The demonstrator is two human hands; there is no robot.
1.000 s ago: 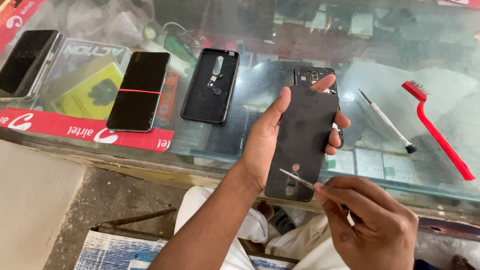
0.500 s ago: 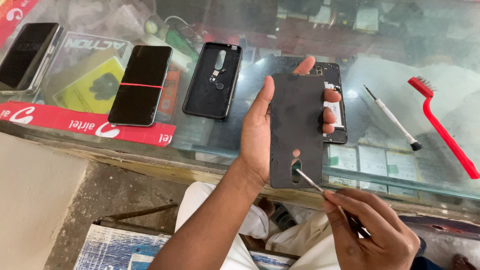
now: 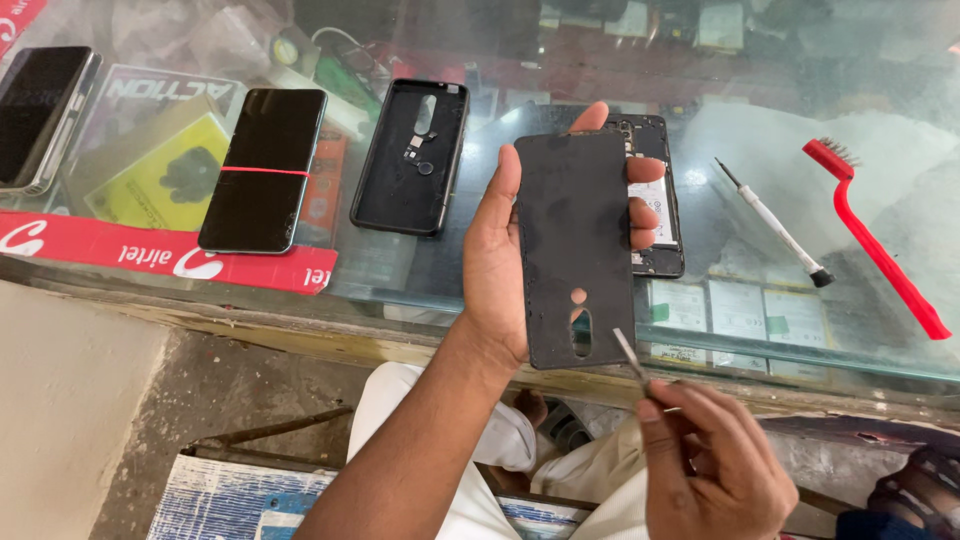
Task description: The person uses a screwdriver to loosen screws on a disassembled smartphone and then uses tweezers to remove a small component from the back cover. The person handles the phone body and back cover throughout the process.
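So the left hand [image 3: 510, 265] has the black back cover [image 3: 577, 250] gripped upright over the front edge of the glass counter [image 3: 760, 150], thumb along the cover's left side and fingertips wrapped round its right edge, inner face toward the camera, with the round hole and oval cutout down at the bottom end. Right hand [image 3: 715, 470] sits below and right of the cover, pinched shut on thin metal tweezers [image 3: 632, 357], the tip just off the cover's lower right corner, near the oval cutout but not touching as far as I can tell. Behind the cover, flat on the counter, is the opened phone body [image 3: 660, 195], half hidden. Left of the cover there's a black phone case [image 3: 410, 160], then further left a phone with a red band [image 3: 265, 170] across it. Right of the cover lie a small screwdriver [image 3: 775, 225] and, beyond that, a red brush [image 3: 875, 235]. Compared with half a second back, the tweezers tip was poked right at the oval cutout; now it's pulled away to the right and the cover looks held much the same.
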